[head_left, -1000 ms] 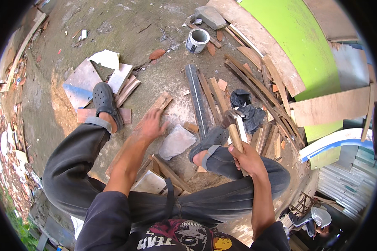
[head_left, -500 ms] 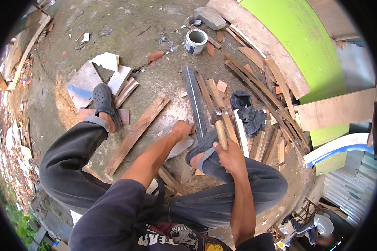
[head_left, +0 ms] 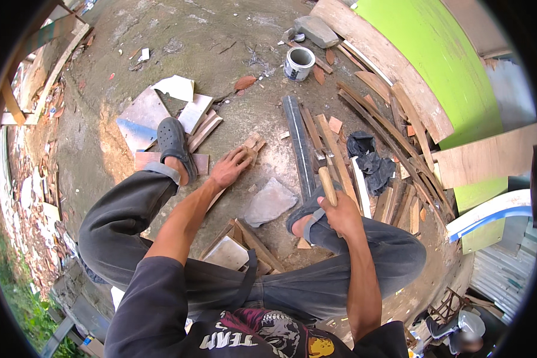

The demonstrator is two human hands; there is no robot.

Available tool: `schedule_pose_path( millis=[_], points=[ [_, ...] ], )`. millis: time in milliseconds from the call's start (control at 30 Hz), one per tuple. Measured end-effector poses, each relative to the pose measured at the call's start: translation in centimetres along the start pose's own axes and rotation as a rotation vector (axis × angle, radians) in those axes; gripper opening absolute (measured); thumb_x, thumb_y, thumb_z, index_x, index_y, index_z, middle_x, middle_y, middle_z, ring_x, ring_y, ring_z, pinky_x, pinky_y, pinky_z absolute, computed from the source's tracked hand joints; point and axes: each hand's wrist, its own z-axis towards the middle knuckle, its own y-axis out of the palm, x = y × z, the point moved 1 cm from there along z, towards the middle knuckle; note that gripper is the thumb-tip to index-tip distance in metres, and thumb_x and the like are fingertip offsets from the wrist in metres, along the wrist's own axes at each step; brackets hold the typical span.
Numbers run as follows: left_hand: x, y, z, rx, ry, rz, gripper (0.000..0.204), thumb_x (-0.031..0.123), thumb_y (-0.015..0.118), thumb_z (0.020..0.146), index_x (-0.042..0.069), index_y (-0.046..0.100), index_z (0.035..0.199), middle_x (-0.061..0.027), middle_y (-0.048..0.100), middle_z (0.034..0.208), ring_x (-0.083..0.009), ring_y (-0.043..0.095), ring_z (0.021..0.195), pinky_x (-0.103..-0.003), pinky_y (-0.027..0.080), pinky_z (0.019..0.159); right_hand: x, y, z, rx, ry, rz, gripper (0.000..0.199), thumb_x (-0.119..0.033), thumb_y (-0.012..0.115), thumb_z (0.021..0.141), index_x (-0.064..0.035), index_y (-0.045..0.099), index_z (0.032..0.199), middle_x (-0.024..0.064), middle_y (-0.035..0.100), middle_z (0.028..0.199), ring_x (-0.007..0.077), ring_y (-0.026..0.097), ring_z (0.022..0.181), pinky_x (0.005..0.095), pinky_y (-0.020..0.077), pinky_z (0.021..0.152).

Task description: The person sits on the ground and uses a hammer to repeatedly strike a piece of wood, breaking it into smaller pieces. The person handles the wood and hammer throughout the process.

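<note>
Gripping a wooden-handled tool (head_left: 326, 182) in right hand (head_left: 340, 215), left hand (head_left: 231, 167) on plank (head_left: 250, 145)

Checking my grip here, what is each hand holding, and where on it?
Right hand grips a tool's wooden handle at its lower end. Left hand rests on a wooden plank, near its far end.
</note>
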Motion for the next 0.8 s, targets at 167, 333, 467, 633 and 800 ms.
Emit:
schedule_pose_path(
  millis=[167,333,467,633,800],
  points=[
    [0.0,-0.1,-1.8,-0.092,-0.205,-0.174,0.070,0.042,0.072,0.086,0.013,0.043,0.143,-0.0168,0.032,0.156,-0.0367,0.033,0.144,-0.045,0.037,0.116,-0.4,0.6,-0.3,-0.012,0.000,-0.023,0.045,-0.035,0.067,0.091,0.0081,0.064,0.103,0.0308,0.068,0.096,0.0459,0.065,0.095,0.0481,0.0485,0.083],
    [1.4,-0.2,-1.9,-0.125,-0.786,-0.441,0.105,0.056,0.080,0.072,0.004,0.030,0.148,-0.0251,0.038,0.150,-0.0423,0.046,0.134,-0.048,0.045,0.108,0.2,1.0,0.1,-0.001,0.029,-0.049,0.044,-0.035,0.066,0.091,0.0080,0.064,0.103,0.0308,0.068,0.095,0.0461,0.066,0.094,0.0481,0.0488,0.083],
    [2.0,0.3,-1.0,-0.285,-0.894,-0.516,0.109,0.056,0.081,0.071,0.005,0.026,0.150,-0.0246,0.045,0.145,-0.0416,0.048,0.131,-0.048,0.047,0.104,1.1,1.4,0.4,-0.005,0.040,-0.061,0.044,-0.034,0.066,0.091,0.0081,0.064,0.103,0.0316,0.068,0.095,0.0461,0.066,0.094,0.0483,0.0490,0.083],
    [1.6,1.8,-0.9,-0.180,-0.771,-0.451,0.112,0.060,0.079,0.070,0.008,0.025,0.153,-0.0259,0.046,0.143,-0.0415,0.052,0.128,-0.049,0.050,0.100,0.4,1.8,0.5,-0.073,0.034,-0.112,0.042,-0.031,0.068,0.090,0.0083,0.064,0.104,0.0312,0.067,0.092,0.0451,0.066,0.092,0.0474,0.0493,0.082],
    [2.2,-0.1,0.8,-0.153,-0.709,-0.440,0.105,0.053,0.078,0.072,0.007,0.027,0.151,-0.0224,0.045,0.146,-0.0420,0.053,0.127,-0.049,0.049,0.102,-0.5,1.8,0.6,-0.306,0.137,0.133,0.035,-0.015,0.069,0.088,0.0070,0.062,0.114,0.0154,0.065,0.075,0.0221,0.066,0.066,0.0356,0.0513,0.060]
  ],
)
